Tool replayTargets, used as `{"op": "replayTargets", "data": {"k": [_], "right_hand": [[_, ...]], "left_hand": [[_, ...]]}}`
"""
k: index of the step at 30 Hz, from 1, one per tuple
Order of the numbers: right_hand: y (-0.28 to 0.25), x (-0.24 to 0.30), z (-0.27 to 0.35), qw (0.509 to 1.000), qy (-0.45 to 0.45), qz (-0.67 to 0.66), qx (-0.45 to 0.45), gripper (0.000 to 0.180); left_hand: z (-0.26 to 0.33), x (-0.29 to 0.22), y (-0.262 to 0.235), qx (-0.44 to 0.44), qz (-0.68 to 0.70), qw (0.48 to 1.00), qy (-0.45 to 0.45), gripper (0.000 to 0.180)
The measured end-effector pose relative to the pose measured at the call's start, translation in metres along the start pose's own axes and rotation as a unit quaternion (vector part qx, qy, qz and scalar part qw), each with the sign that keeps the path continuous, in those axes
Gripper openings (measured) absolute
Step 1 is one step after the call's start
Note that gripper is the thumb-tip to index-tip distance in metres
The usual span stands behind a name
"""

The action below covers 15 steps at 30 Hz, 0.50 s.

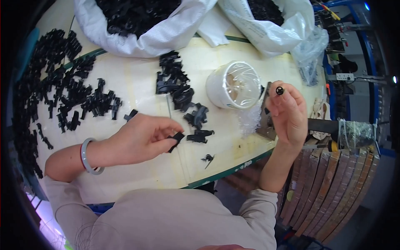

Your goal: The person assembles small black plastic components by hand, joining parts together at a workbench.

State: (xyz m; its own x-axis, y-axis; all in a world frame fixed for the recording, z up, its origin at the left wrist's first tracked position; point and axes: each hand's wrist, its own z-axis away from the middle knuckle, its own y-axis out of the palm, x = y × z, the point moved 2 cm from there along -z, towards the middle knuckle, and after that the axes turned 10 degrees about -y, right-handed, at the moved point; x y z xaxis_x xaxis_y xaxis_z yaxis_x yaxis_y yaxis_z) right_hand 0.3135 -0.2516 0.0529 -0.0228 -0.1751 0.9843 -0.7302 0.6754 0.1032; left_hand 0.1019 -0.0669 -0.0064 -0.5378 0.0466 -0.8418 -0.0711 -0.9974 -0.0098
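Note:
Over the middle of the table, my left hand (139,137) pinches a small black plastic part (176,142) between thumb and fingers. My right hand (289,114) is raised at the table's right side, fingertips closed on a small round black piece with spokes, like a tiny wheel (279,90). Just beyond my left hand lies a row of loose black plastic parts (182,98). A few tiny black bits (207,159) rest on the table to the right of that hand. Between the row and my right hand stands a white tub (218,89) lined with clear plastic.
Many black parts (62,83) are heaped along the table's left. Two white sacks (141,45) (273,39) holding black pieces stand at the back. Crumpled clear film (250,121) lies beside the tub. Right of the table are a metal bar (323,125) and stacked brown slats (321,187).

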Motion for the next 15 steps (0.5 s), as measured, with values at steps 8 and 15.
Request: {"op": "replayTargets", "data": {"k": [8, 15], "right_hand": [[0.002, -0.002, 0.012, 0.967, 0.08, -0.238, 0.045, 0.019], [0.029, 0.019, -0.036, 0.941, -0.107, 0.322, 0.004, 0.012]], "left_hand": [[0.011, 0.0, 0.001, -0.094, -0.21, 0.968, 0.101, 0.017], [0.011, -0.016, -0.007, -0.141, -0.268, 0.947, 0.11, 0.016]]}}
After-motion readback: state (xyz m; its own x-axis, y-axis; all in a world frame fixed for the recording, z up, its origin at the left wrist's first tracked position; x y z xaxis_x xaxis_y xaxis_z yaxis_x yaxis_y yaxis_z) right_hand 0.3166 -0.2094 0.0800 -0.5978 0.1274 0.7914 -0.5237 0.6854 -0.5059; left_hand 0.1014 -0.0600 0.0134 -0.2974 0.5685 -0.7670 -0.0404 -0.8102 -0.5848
